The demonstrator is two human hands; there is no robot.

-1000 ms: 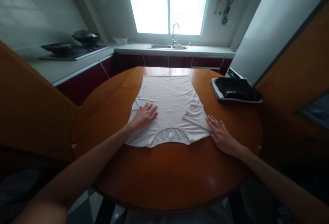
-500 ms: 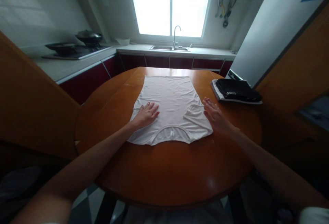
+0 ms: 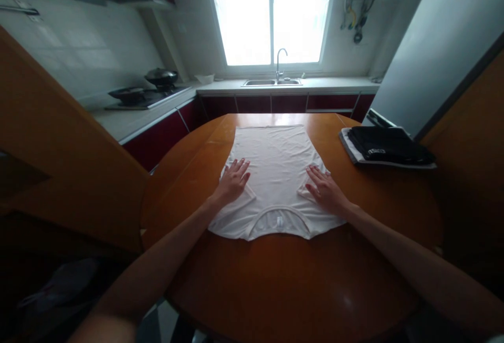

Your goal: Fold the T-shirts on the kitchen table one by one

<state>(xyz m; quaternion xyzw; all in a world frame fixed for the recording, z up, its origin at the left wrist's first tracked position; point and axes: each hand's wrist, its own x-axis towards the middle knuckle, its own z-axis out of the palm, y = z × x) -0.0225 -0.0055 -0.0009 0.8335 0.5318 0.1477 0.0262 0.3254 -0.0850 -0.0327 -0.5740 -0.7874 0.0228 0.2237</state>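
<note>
A white T-shirt (image 3: 271, 175) is lying spread flat on the round wooden counter (image 3: 283, 280), its collar nearest the person and its hem pointing away toward the window. Both hands are resting on it, palms down. The left hand (image 3: 235, 180) is lying with fingers spread on the left shoulder area, where the sleeve is folded inward under the fingertips. The right hand (image 3: 323, 188) is lying flat with fingers loosely spread on the right shoulder area, likewise over a folded-in sleeve. Neither hand is pinching any cloth; both are only pressing it down.

The fabric is looking thin, soft and light, probably a smooth knit: it is showing fine wrinkles between the two hands and is hugging the counter without any stiffness. It will likely be sliding easily on the polished wood and drooping as soon as it is lifted, so one-point lifting would let it collapse. Good places to take hold seem to be the shoulder seams just under each hand, or the side edges ahead of the fingers, pinched at both sides together.

Well beyond the right hand, to its right, a folded dark garment (image 3: 388, 146) is sitting on the counter.
</note>
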